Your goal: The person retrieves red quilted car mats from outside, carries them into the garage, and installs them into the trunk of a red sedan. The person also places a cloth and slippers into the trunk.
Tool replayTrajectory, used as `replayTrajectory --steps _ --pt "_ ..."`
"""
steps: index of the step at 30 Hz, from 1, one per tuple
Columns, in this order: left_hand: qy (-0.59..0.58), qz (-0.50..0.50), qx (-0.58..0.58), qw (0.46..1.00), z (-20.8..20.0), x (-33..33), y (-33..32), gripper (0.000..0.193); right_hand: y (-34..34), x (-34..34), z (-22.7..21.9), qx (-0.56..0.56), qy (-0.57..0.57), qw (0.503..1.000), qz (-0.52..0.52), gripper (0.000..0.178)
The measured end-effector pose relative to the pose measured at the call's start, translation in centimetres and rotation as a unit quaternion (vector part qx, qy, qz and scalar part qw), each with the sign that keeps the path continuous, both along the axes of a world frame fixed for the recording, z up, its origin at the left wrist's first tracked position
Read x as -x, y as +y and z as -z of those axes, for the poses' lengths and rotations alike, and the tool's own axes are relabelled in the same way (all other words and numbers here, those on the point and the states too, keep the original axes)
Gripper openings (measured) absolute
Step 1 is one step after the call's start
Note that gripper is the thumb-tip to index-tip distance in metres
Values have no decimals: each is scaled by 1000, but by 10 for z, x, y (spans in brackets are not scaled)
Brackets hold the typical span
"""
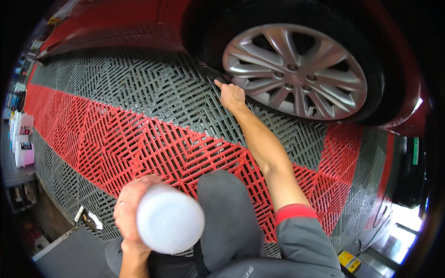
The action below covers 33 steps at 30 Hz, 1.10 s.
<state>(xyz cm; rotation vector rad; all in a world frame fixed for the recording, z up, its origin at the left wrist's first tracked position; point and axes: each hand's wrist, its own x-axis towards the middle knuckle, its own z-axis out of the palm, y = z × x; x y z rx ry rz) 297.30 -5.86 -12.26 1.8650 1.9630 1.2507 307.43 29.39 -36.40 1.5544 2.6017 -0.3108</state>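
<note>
My left hand [127,208] is wrapped round a whitish round plastic container [170,220], whose flat pale end faces up toward me; the rest of it is hidden. My right arm stretches out to the car wheel. There, my right hand [232,95] is closed on a black hand-held applicator [213,72], held at the lower left side of the black tire [211,44]. Its exact shape is hard to make out against the dark rubber. Inside the tire sits a silver multi-spoke rim [296,78].
Red car bodywork [111,28] stretches across the top. Red and grey slatted tiles [139,139] cover the floor. White and pink bins [24,139] stand on a shelf at the far left. A yellow box [349,262] lies at the lower right, behind my sleeve.
</note>
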Motion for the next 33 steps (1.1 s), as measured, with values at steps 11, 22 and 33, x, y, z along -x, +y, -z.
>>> replayTrajectory --steps 11,22,33 --pt "-2 -34 141 989 22 -11 -18 86 14 -216 102 -26 -175 984 -6 31" --pt "-162 16 86 983 2 -41 16 83 0 -436 -69 -75 -255 959 96 38" --pt "40 94 37 994 -8 -50 57 93 -55 -496 -240 -104 -242 956 125 39"
